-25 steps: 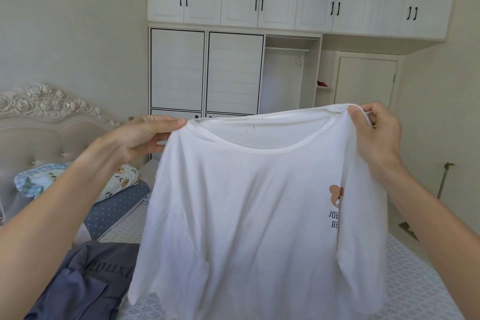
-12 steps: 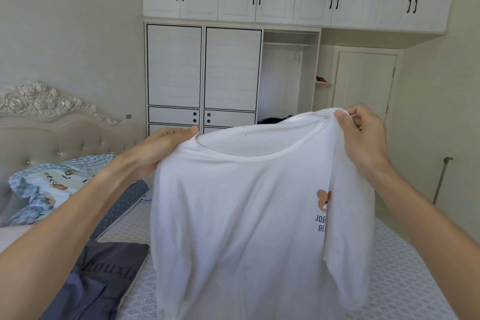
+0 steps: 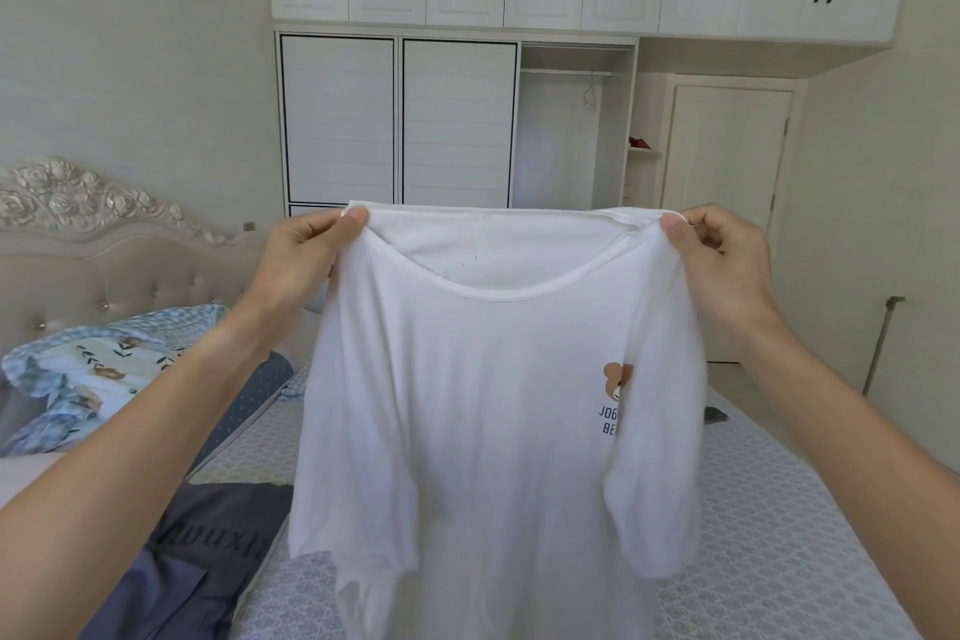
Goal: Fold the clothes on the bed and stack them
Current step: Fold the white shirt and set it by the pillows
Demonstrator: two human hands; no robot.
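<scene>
The person holds a white shirt up in the air over the bed. The left hand pinches one shoulder of the shirt, and the right hand pinches the other shoulder. The shirt hangs down flat between both hands, with its neck hole on top. A small brown bear picture shows on it. A dark gray piece of clothing lies on the bed, low on the left.
</scene>
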